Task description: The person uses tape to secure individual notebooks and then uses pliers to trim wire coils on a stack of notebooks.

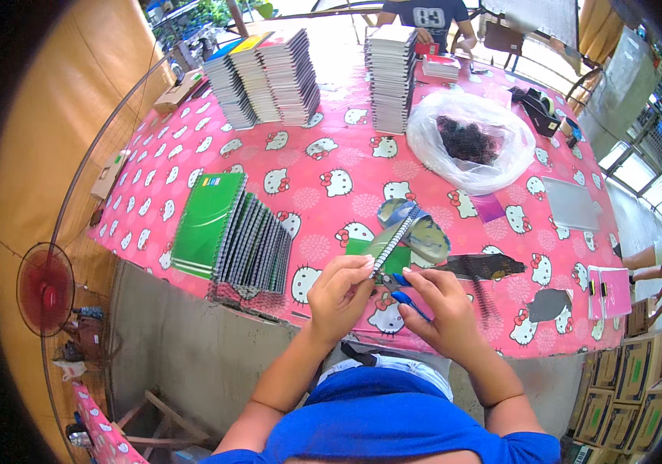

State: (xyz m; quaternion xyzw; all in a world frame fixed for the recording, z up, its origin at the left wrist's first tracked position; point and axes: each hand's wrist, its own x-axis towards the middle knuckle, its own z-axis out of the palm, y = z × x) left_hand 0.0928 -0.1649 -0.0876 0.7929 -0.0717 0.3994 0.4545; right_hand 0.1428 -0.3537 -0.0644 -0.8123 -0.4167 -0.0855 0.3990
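Left hand [342, 297], spiral notebook [398, 240] at fingertips, pliers [401, 297] beside

Table [555, 341] covered with a pink cloth [369, 172] printed with white cat faces bearing red bows. Near left: a slanting stack of green, spiral-bound notebooks [208, 220] at the front edge. Far left: three tall, adjoining stacks of wire-bound notebooks [265, 85]; at far centre, one tall, white-paged notebook stack [390, 85], with a low, red-topped notebook stack [441, 69] to its right. Right of centre: a rumpled, translucent white plastic bag [426, 143]; near it lie a flat purple square [489, 207] and a clear, rectangular sheet [568, 204]. Near right: an irregular grey flat piece [550, 306] and a pink, rectangular pad with black clips [614, 294].
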